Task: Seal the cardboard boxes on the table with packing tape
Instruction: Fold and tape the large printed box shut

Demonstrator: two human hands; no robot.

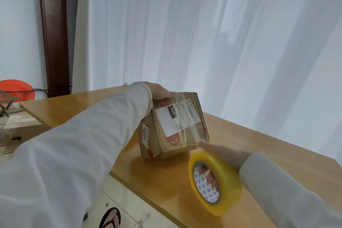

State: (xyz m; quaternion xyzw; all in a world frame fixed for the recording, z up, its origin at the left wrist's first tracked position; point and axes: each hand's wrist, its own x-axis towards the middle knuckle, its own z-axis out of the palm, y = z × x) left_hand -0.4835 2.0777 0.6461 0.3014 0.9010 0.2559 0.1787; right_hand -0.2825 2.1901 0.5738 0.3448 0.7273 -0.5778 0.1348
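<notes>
A closed cardboard box [173, 126] stands tilted on one lower edge on the wooden desk [259, 151], its labelled face turned up toward the camera (what is inside cannot be seen). A white shipping label [175, 117] covers much of that face, and a clear strip of tape [190, 133] runs across it, stretching off the box's near right corner toward the roll.

The left hand [159, 90] grips the box at its far upper edge, fingers curled over the top and out of sight behind it, the white sleeve [77, 144] crossing the box's left side. The right hand [224, 153] holds the yellow tape roll [215, 182] just beside the box's near right corner, fingers [207, 172] hooked through the printed cardboard core and the thumb lying over the roll's outer face, pointing at the box.

Below the desk edge, a foot in a black sandal [111, 217] rests on the pale floor. At far left sits an orange round object [20, 88].
</notes>
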